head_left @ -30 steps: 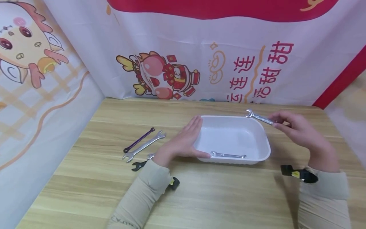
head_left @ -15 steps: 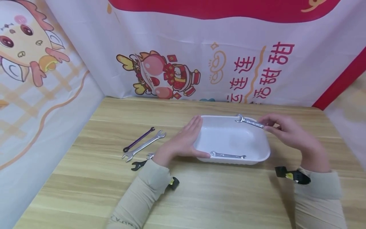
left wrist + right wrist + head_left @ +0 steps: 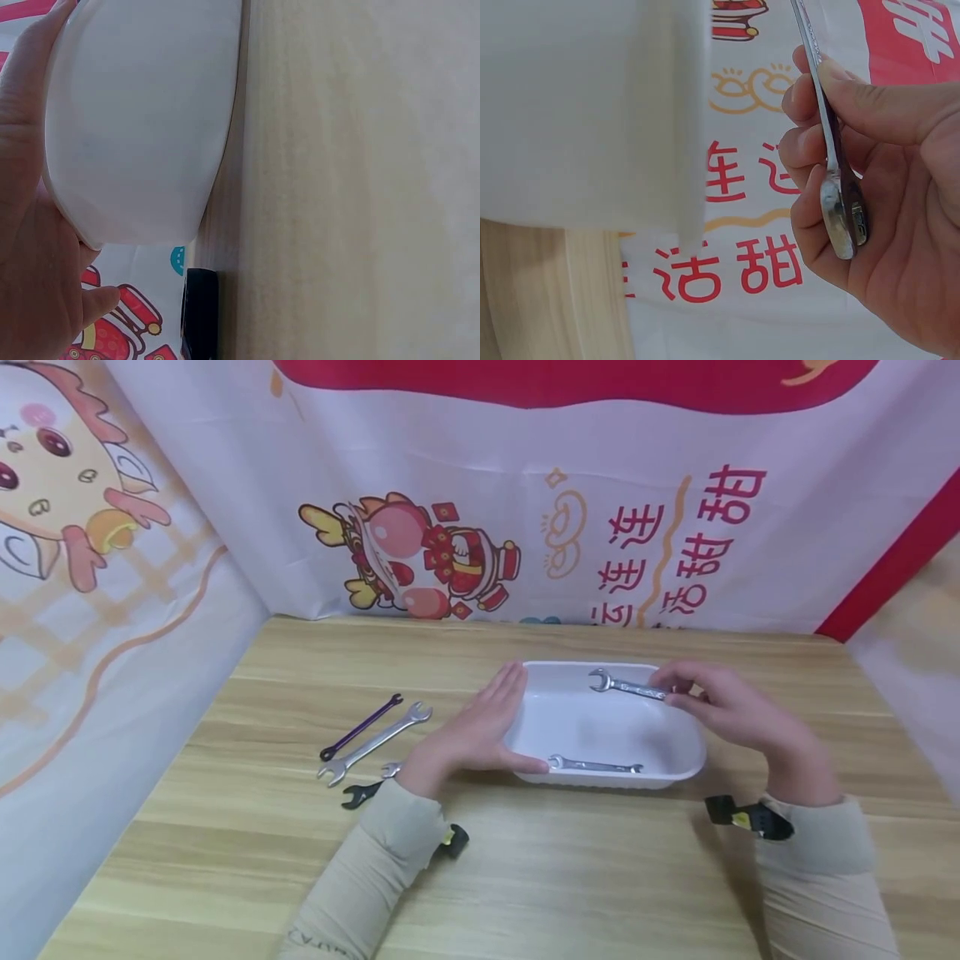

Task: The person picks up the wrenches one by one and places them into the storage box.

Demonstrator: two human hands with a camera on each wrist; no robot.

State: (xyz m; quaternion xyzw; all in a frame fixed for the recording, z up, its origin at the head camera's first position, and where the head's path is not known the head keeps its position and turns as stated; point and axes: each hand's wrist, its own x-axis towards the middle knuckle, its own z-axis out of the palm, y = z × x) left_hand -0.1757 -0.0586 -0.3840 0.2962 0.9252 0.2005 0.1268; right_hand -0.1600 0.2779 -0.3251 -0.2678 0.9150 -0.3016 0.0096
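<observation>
A white plastic tub (image 3: 600, 727) stands on the table with a small silver wrench (image 3: 596, 766) lying inside along its front wall. My left hand (image 3: 483, 727) rests against the tub's left end, fingers straight along the side and thumb at the front rim; the left wrist view shows the thumb (image 3: 22, 112) against the tub's wall. My right hand (image 3: 712, 697) holds another silver wrench (image 3: 630, 686) between thumb and fingers, over the tub's back right part, open-ended head pointing left. In the right wrist view that wrench's other end (image 3: 840, 214) lies near the palm.
Left of the tub lie a purple wrench (image 3: 360, 727), a larger silver double open-end wrench (image 3: 375, 745) and a black wrench (image 3: 362, 794). A small silver wrench head (image 3: 391, 769) shows beside my left wrist, the rest hidden. A printed cloth (image 3: 570, 527) hangs behind the table.
My right hand has moved left with its wrench, from beyond the tub's right rim to over the tub. The left hand keeps its place at the tub.
</observation>
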